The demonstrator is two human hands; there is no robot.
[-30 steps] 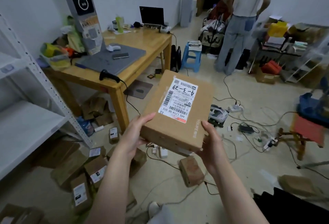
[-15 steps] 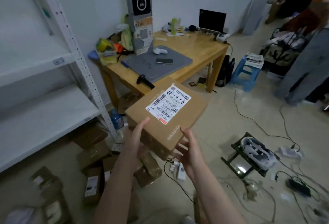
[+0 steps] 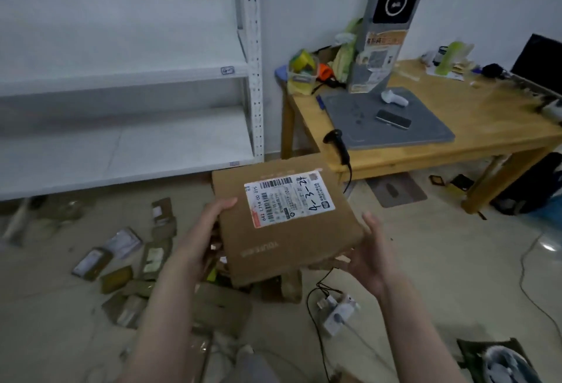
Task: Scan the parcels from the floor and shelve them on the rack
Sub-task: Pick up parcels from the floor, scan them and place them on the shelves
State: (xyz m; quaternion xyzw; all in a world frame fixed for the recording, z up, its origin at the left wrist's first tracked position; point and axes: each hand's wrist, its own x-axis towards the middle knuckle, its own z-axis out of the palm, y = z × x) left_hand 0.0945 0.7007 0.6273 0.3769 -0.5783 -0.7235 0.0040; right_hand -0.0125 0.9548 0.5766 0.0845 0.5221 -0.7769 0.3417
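Head view: the fingers of the left grip (image 3: 206,230) are hidden under the parcel (image 3: 289,252); only the thumb shows, lying on the top face near its left edge. The right grip (image 3: 374,258) cups the near right corner, its fingers tucked beneath and the thumb raised beside the edge. So both grips hold the parcel, in the air above the floor (image 3: 441,261), just in front of the rack (image 3: 254,78) and the near left corner of the table (image 3: 492,145).

The rack is cut off at the left and top. The small parcels (image 3: 91,264) scattered on the floor at left are blurred, their labels unreadable, and the held parcel covers part of the pile below it.

The parcel is a flat brown cardboard box, tilted slightly. A white shipping label (image 3: 289,198) on its far half carries barcodes and handwritten "4-3-24"; faint print runs along the near part of the top.

A black handheld scanner (image 3: 337,145) lies at the table's near edge.
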